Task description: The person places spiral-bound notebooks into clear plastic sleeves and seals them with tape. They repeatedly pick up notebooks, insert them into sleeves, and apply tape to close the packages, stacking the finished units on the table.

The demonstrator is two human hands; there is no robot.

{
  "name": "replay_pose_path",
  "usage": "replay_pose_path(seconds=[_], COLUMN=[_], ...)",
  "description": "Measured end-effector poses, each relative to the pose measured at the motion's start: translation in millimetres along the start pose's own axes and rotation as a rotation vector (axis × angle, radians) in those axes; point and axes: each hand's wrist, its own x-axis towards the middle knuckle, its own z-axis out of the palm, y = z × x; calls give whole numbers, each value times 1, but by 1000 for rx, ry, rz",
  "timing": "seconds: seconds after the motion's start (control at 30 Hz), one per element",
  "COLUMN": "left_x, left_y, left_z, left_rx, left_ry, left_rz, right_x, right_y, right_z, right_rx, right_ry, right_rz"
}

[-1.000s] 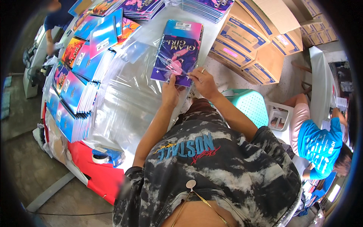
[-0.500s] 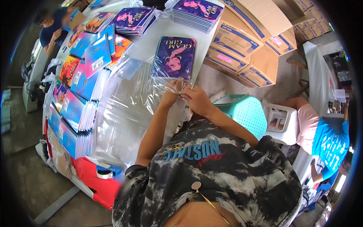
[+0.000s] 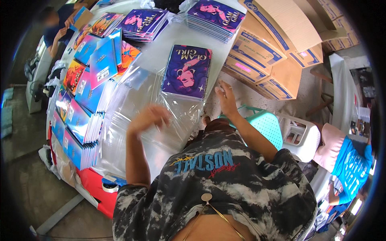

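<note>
Partly covered with shiny clear plastic film (image 3: 124, 108), the pale table (image 3: 177, 36) carries many notebooks. One purple spiral notebook (image 3: 186, 72) lies flat, and I take it as the clock centre. At seven o'clock, the left hand (image 3: 150, 117) is over the film, but it is blurred, so I cannot tell whether its fingers are apart or together. At four o'clock, the right hand (image 3: 227, 96) has its fingers extended and apart, near the table edge. One purple notebook stack (image 3: 213, 20) is at one o'clock; blue notebooks (image 3: 82, 120) lie at eight. Cardboard boxes (image 3: 257, 64) stand at three.
</note>
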Motion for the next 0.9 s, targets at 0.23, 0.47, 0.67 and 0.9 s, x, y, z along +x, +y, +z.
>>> replay_pose_path(seconds=[0.23,0.47,0.67,0.9], left_x=[134,37,-24,-83], left_y=[-18,91,85,66], left_z=[-37,-78,-65,-7], left_rx=[253,-211,-246,-712], left_ry=[694,571,851,1015], left_rz=[-88,167,399,780], right_x=[24,122,136,90], right_y=[4,-123,-209,-251], right_z=[65,12,21,78], right_rx=[-42,827,668,636], right_ry=[-127,-584,-764,-921], right_rz=[-110,-116,-520,-587])
